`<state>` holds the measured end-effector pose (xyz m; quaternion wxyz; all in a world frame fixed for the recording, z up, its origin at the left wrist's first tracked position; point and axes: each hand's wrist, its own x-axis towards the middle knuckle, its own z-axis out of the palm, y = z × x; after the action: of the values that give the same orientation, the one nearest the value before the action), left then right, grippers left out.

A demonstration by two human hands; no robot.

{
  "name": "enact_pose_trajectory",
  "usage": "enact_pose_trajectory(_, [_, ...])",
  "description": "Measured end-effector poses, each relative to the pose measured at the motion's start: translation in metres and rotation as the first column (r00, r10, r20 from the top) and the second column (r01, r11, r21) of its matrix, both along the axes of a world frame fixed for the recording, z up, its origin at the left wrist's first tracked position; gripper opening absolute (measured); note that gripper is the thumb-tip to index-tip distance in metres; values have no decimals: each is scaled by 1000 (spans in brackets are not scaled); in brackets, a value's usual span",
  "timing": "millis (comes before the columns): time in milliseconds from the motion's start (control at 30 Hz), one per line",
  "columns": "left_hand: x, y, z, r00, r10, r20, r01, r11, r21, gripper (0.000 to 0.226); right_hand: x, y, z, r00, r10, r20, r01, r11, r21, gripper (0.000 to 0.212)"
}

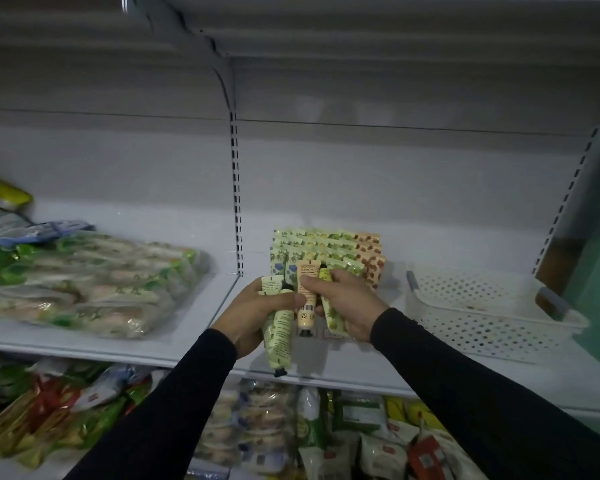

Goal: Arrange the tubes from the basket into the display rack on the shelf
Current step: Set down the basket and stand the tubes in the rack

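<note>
While the left hand [253, 306] grips a pale green plastic tube [280, 332] with its black cap pointing down, the right hand [347, 303] pinches a peach-coloured tube [307, 299] and holds what looks like a yellow-green one [330, 311] against its palm. Behind them, rows of patterned tubes fill the display rack [326, 251] on the white metal shelf [201, 233]; the white perforated plastic basket [482, 306] sits just right of the rack

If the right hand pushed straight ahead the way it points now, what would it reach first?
Most likely the display rack of tubes directly behind the right hand, which holds two tubes; depth is unclear from this one view.
</note>
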<state>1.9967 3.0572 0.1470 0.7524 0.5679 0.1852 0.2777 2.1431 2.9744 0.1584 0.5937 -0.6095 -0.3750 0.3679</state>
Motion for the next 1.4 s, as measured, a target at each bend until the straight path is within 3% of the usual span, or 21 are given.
enact_pose_trajectory(100, [-1, 2, 2, 999, -52, 4, 52, 999, 2, 30, -1, 1, 0, 999, -35, -8, 35, 999, 12, 31])
enact_pose_trajectory(200, [2, 0, 2, 996, -81, -36, 83, 995, 48, 39, -3, 1, 1, 998, -54, -17, 54, 998, 26, 62])
enact_pose_trajectory(433, [7, -2, -5, 999, 43, -25, -39, 990, 138, 50, -7, -2, -4, 996, -91, -9, 92, 995, 30, 37])
enact_pose_trajectory(800, [1, 6, -18, 990, 140, 7, -140, 988, 57, 48, -22, 8, -2, 1000, 25, -9, -25, 997, -78, 25])
enact_pose_trajectory(900, [-2, 15, -21, 974, 224, 17, -225, 974, 37, 44, -20, 8, 5, 997, 63, -35, -67, 990, -124, 12])
enact_pose_trajectory(967, [-5, 23, -23, 958, 285, 25, -285, 958, 10, 40, -18, 2, 13, 991, 122, -53, -130, 977, -172, 15])
enact_pose_trajectory(1100, [-10, 38, -29, 924, 380, 31, -380, 925, -21, 39, -9, -13, 24, 960, 272, 71, -243, 929, -280, 58])
enact_pose_trajectory(1167, [-12, 44, -33, 914, 404, 30, -402, 914, -53, 39, -4, -20, 29, 944, 295, 150, -241, 924, -297, 65])
enact_pose_trajectory(1400, [-12, 55, -44, 893, 451, 4, -448, 889, -94, 39, 10, -33, 52, 824, 199, 531, -60, 962, -267, 28])
